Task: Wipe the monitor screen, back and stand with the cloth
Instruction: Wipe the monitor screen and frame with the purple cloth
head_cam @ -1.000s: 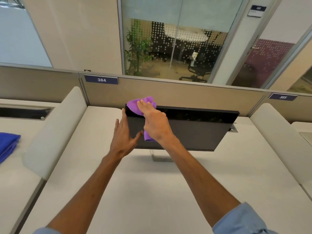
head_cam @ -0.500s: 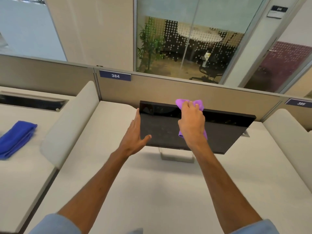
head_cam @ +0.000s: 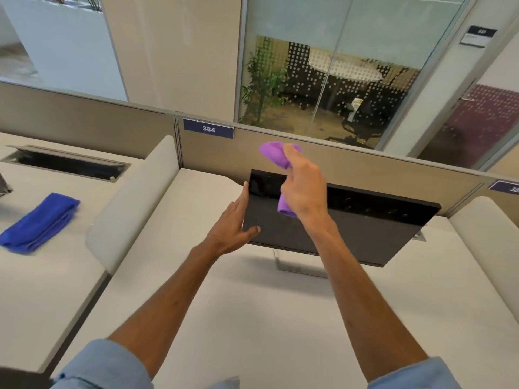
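The right hand (head_cam: 304, 189) is closed around the purple cloth (head_cam: 276, 154), holding it up by the monitor's (head_cam: 351, 234) top edge; whether cloth meets glass, hard to tell. The left hand (head_cam: 234, 224) is open, fingers straight, flat against the monitor's left edge, thumb on the screen. The monitor stands on the white desk (head_cam: 238, 318), its stand (head_cam: 295, 266) peeking out below. A folded blue cloth (head_cam: 39, 221) lies on the neighbouring desk, well apart.

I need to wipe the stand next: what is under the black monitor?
Under the black monitor, only the pale flat base of its stand shows, resting on the white desk. The stand's neck is hidden behind the screen and the right forearm.
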